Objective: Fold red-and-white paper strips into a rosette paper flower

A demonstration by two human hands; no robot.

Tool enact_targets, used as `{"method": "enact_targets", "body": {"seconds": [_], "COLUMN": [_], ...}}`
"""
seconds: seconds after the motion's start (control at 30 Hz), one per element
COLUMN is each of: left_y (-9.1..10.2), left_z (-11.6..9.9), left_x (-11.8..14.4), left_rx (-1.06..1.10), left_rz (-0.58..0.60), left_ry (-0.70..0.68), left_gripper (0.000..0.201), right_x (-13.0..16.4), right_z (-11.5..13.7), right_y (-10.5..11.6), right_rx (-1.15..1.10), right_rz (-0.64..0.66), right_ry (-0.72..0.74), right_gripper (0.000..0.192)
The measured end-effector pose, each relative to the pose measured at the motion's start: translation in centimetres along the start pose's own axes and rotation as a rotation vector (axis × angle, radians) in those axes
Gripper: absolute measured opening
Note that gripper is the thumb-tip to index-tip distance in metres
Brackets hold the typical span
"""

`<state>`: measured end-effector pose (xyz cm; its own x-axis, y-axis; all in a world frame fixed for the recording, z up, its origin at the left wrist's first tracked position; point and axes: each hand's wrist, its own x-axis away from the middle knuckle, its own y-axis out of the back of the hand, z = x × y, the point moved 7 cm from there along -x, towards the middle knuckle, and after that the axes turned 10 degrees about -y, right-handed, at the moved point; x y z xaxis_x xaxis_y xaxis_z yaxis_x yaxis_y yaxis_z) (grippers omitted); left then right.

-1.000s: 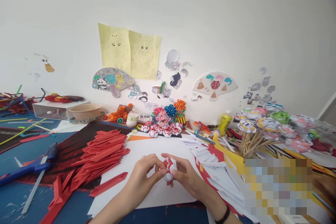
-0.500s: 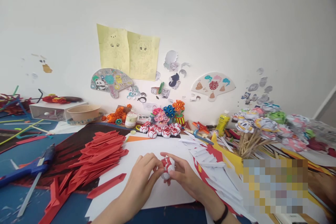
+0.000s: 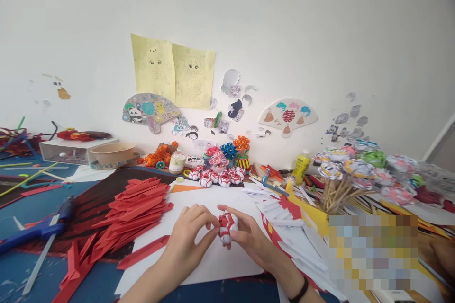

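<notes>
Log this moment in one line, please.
right hand: holding round red-and-white folded-paper ball | left hand: at its edge | below: white paper sheet

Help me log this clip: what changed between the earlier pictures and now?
The flower has turned, showing more red. The right hand still holds it; the left hand stays at its edge. The red strips and white strips lie as before.

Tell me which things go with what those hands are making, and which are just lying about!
Probably for the job:
red-and-white ball being held
folded red strips
folded white strips

Seemingly just lying about:
tan bowl
yellow bottle
orange flowers
</notes>
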<state>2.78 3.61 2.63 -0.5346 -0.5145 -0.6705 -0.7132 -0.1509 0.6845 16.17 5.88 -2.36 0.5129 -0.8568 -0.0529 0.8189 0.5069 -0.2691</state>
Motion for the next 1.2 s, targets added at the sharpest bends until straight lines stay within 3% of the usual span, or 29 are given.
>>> {"method": "enact_targets", "body": {"seconds": [0.27, 1.0, 1.2], "left_y": [-0.2, -0.6, -0.7], "left_z": [-1.0, -1.5, -2.0], "left_x": [0.0, 0.3, 0.6], "left_rx": [-0.09, -0.369, -0.531], "left_rz": [0.079, 0.051, -0.04], "left_ry": [-0.143, -0.293, -0.393], "left_gripper": [0.013, 0.014, 0.022], "right_x": [-0.1, -0.3, -0.3], "right_z": [-0.3, -0.6, -0.8], "right_y": [0.8, 1.1, 0.7], "right_rx": [0.085, 0.14, 0.12], "right_rz": [-0.054, -0.081, -0.063], "right_ry": [0.006, -0.057, -0.072], "right_gripper": [0.061, 0.066, 0.06]}}
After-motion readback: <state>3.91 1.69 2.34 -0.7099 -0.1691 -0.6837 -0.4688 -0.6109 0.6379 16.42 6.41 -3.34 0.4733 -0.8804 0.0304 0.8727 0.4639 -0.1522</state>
